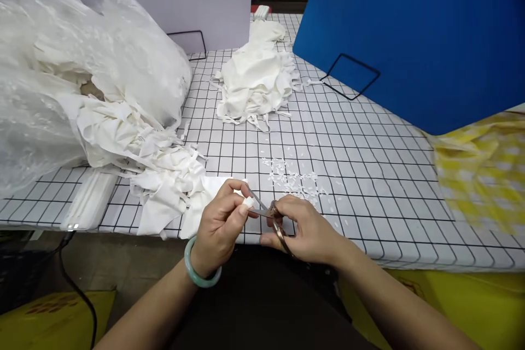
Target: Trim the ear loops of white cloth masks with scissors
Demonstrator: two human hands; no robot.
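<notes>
My left hand (223, 221), with a green bangle (192, 268) at its wrist, pinches a small end of white fabric (248, 203). More of that white cloth (205, 199) seems to trail left behind the hand. In my right hand (307, 227) is a pair of scissors (275, 224), its blades parted and pointing left at the pinched fabric. Whether the blades touch the cloth I cannot tell. Just beyond the hands lie many tiny white snippets (293, 178) on the grid-patterned tablecloth (369, 175).
A clear plastic bag (135, 38) at the left spills white cloth pieces (123, 131). A heap of white cloth (256, 76) lies farther back. A white power strip (90, 197) sits at the left front edge. A blue panel (402, 27) and yellow checked cloth (479, 169) are at the right.
</notes>
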